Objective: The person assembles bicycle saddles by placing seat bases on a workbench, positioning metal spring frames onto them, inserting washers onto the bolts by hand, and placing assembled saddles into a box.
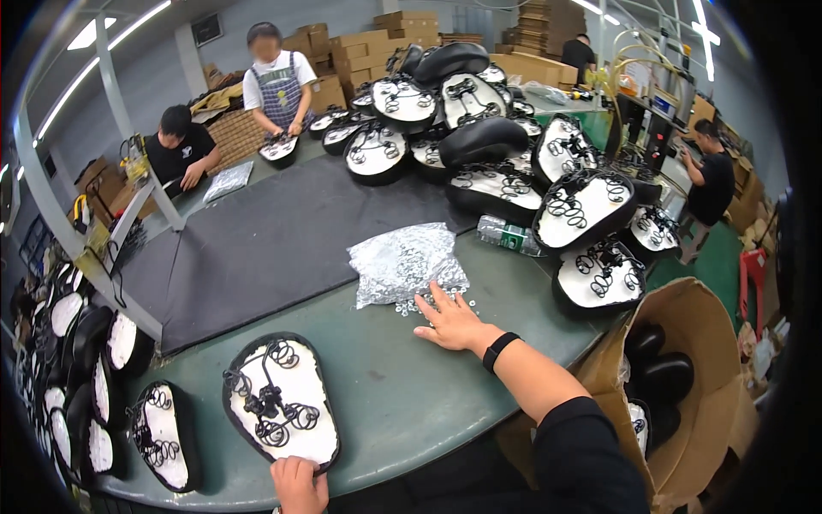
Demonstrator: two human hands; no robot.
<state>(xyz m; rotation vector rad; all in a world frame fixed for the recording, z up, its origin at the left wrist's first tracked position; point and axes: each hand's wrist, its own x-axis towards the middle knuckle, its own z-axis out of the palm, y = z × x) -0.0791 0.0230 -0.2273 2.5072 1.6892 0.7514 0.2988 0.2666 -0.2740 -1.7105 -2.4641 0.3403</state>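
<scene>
A bicycle saddle (300, 377) lies upside down on the green tabletop, its white underside and black coil springs facing up. The fingers of my left hand (300, 486) are closed over its near edge. Farther right, my right hand (454, 324) is spread flat, palm down, with its fingertips among small loose metal nuts (409, 306). These spill from a clear plastic bag (402, 261) full of similar pieces, just beyond my fingers. To the left of the held saddle, another overturned saddle (167, 437) rests near the table edge.
Many overturned saddles are piled at the back right (586, 210), beside a plastic bottle (511, 236). A dark mat (257, 248) covers the table's far part. An open cardboard box (685, 394) with saddles stands at right. Several people work around; more saddles (81, 368) are stacked left.
</scene>
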